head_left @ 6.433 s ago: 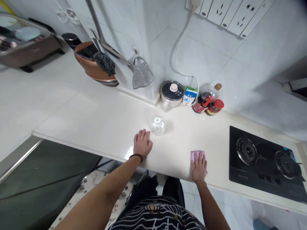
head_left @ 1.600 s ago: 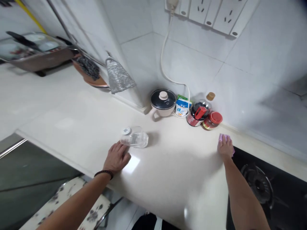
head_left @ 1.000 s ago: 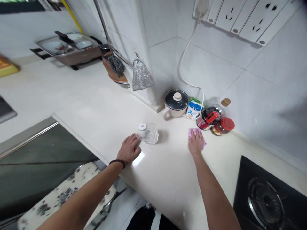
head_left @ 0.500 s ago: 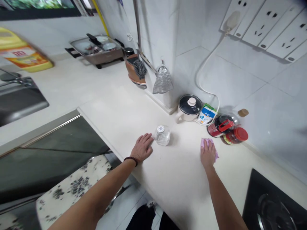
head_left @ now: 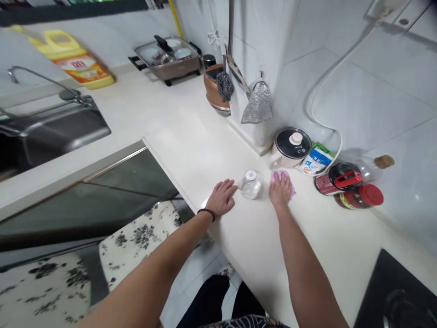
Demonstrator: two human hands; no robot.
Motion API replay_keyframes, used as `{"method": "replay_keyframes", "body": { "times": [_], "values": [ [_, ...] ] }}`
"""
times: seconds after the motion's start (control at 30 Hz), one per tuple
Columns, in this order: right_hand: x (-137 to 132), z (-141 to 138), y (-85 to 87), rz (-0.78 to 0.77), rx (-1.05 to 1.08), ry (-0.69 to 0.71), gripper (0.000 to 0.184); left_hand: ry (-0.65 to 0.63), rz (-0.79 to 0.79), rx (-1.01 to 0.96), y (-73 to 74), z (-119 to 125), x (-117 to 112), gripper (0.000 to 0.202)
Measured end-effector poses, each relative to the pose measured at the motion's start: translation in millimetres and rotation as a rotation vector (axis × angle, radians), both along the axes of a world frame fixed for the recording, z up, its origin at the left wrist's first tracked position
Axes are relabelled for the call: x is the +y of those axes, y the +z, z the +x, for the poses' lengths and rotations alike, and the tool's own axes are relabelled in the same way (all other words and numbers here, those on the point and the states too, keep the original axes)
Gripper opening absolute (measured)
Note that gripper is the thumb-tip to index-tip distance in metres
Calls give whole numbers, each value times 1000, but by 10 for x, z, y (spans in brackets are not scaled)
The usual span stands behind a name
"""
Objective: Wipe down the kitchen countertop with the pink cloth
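Note:
My right hand (head_left: 280,191) presses a pink cloth (head_left: 292,193) flat on the white countertop (head_left: 251,237), fingers stretched over it. The cloth lies just right of a small clear bottle (head_left: 251,187) with a white cap, apparently holding clear liquid. On the other side of that bottle, my left hand (head_left: 221,197) rests palm down near the counter's front edge, fingers stretched out and nothing in them. Its fingertips are close to the bottle; whether they touch it I cannot tell.
Behind the cloth stand a lidded pot (head_left: 288,150), a blue-and-white packet (head_left: 316,160) and a red-lidded jar (head_left: 362,197). A black cooktop (head_left: 385,282) is at right. Far left are a sink (head_left: 68,134) and a yellow jug (head_left: 80,64); patterned chairs (head_left: 143,237) stand below.
My right hand has slid the pink cloth leftward and back, close to the bottle. My left hand stays beside the bottle. The view has turned somewhat left.

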State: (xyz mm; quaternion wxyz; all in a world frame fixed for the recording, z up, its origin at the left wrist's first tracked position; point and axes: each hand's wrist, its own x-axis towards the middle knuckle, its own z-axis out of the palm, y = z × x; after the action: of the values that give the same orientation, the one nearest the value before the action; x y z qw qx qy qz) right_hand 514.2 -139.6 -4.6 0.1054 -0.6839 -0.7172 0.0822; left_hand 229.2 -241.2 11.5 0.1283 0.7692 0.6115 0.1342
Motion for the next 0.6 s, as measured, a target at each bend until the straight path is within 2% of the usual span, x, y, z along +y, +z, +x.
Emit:
{"method": "replay_keyframes", "body": {
  "times": [0.1, 0.2, 0.33, 0.47, 0.53, 0.6],
  "values": [
    [-247, 50, 29, -15, -30, 72, 57, 4, -8, -21, 21, 11, 11, 60],
    [-540, 455, 24, -32, -83, 44, 57, 2, -3, -26, 28, 18, 23, 60],
    [-1106, 1291, -4, -35, -148, -141, 61, 11, 11, -21, -4, 26, 34, 60],
    [-1935, 2123, -18, -25, -186, -398, 66, 24, 10, -31, -49, 40, 41, 60],
    [-2376, 2444, -32, -31, -187, -524, 68, 29, 9, -35, -53, 47, 43, 60],
    [-2746, 2646, -54, -18, -184, -584, 69, 30, 8, -36, -43, 52, 42, 59]
  ]
}}
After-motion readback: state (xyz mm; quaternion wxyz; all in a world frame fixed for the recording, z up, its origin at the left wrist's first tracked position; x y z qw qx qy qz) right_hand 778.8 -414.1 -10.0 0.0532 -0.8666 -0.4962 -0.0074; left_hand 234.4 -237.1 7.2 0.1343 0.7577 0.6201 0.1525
